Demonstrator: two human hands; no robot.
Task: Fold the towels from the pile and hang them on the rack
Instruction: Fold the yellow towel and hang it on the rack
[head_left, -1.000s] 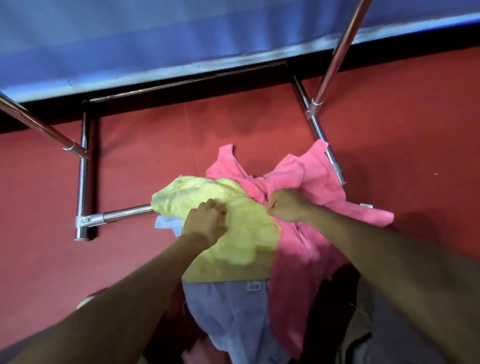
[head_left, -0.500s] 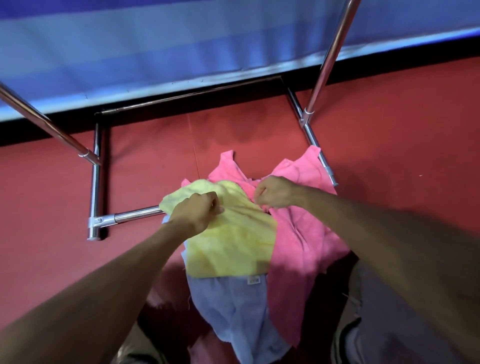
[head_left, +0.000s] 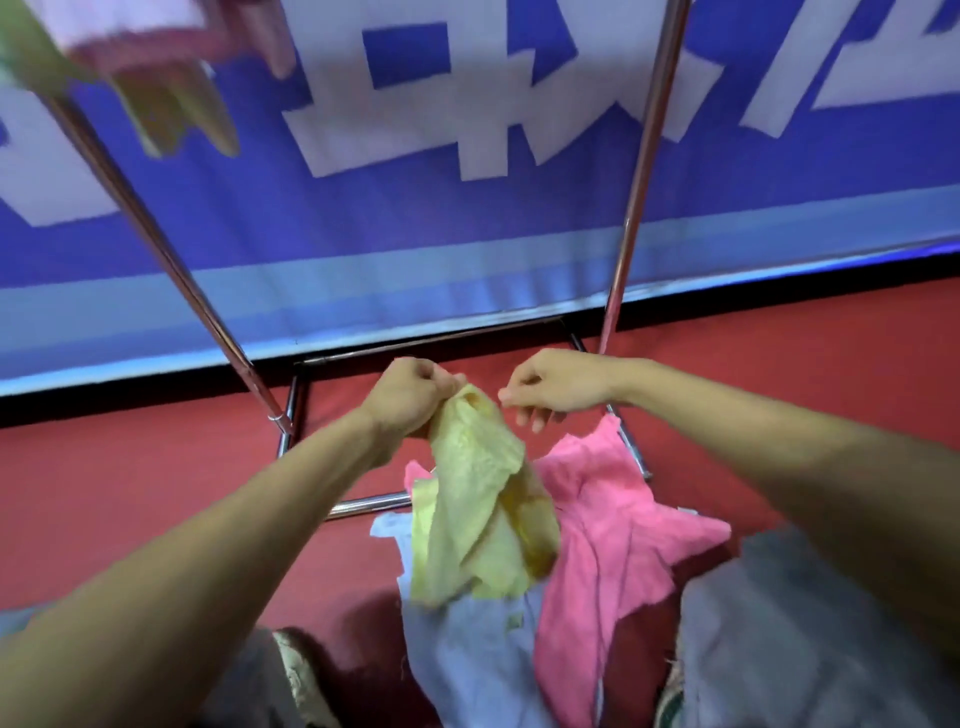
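My left hand (head_left: 410, 395) grips the top corner of a yellow towel (head_left: 478, 499), which hangs crumpled above the pile. My right hand (head_left: 556, 387) hovers just right of that corner with fingers loosely curled, holding nothing. Beneath lie a pink towel (head_left: 613, 525) and a pale blue towel (head_left: 467, 654) on the red floor. The steel rack's uprights (head_left: 631, 208) rise left and right, and its base bars (head_left: 363, 504) frame the pile. Blurred pink and yellow towels (head_left: 171, 62) hang at the top left.
A blue banner with white characters (head_left: 467, 208) stands behind the rack. The red floor (head_left: 130, 493) spreads around it. My knees in grey trousers (head_left: 779, 623) and my shoes (head_left: 301, 675) sit at the bottom edge, close to the pile.
My left hand has lifted the yellow towel up off the pile. My right hand has let go of the pink towel and risen beside it. The view has tilted upward.
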